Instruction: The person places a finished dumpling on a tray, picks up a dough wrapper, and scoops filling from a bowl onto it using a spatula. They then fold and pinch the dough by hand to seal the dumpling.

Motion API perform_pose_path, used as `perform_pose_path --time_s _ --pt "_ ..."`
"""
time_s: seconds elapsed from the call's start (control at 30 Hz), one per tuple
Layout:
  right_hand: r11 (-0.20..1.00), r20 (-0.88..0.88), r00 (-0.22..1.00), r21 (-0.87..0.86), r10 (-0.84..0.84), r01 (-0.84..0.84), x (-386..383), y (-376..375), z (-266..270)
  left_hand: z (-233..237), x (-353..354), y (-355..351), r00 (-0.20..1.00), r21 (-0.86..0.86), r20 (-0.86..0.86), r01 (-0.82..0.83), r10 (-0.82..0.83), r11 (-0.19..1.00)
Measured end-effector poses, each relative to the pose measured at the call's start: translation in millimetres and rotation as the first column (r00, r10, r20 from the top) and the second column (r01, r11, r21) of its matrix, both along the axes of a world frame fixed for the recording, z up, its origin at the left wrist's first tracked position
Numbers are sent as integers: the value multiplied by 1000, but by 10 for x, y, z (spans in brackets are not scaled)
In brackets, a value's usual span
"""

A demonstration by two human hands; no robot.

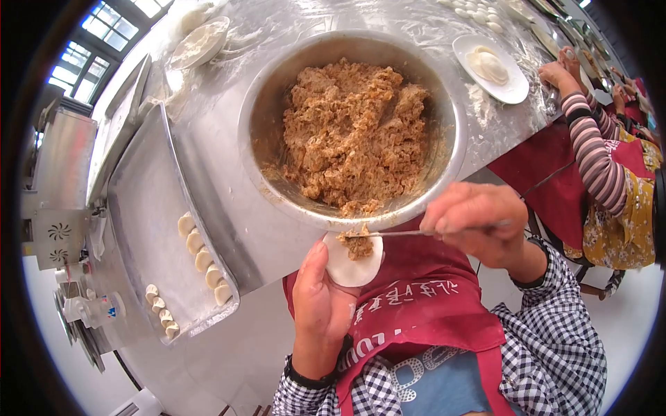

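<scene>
My left hand (320, 308) holds a round white dumpling wrapper (350, 269) at its edge, just below the rim of a large metal bowl (251, 139). Brown minced filling (354, 132) is heaped inside that bowl. In my right hand (479, 222) is a thin metal utensil (409, 234), gripped by its handle. Its tip lies over the wrapper with a small lump of filling (359, 247) on it. The shape of the tip is covered by the filling.
A metal tray (139, 208) at the left bears two rows of dumplings (202, 260). A white plate (513, 90) with stacked wrappers (488, 66) stands right of the bowl. A floury dish (201, 45) sits at the back left. Another person in striped sleeves (590, 145) works at the right.
</scene>
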State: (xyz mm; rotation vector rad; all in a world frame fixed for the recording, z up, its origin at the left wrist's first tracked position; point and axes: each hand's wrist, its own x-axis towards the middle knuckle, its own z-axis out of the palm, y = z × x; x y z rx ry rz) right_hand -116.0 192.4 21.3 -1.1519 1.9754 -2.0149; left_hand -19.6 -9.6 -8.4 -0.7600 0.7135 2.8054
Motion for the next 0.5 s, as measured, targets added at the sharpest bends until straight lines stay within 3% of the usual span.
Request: perform_pose_path --time_s 0.1,0.13,0.23,0.4,0.5 --pt "996 -271 961 85 56 -34 79 -22 -28 -4 24 -4 1000 30 -3 -6 6 1000" --pt "996 -269 961 86 60 -38 83 -27 -31 -8 31 -6 1000 49 -20 -9 10 999" --pt "985 -520 840 146 152 -88 95 -50 -52 10 22 -9 999 58 -37 -22 24 998" --pt "972 -574 791 207 212 -111 184 -56 -117 -12 24 -21 998 51 -13 -59 60 997" --pt "972 -476 853 188 214 -140 142 -4 -35 -62 41 -54 997 44 -14 -71 71 997"
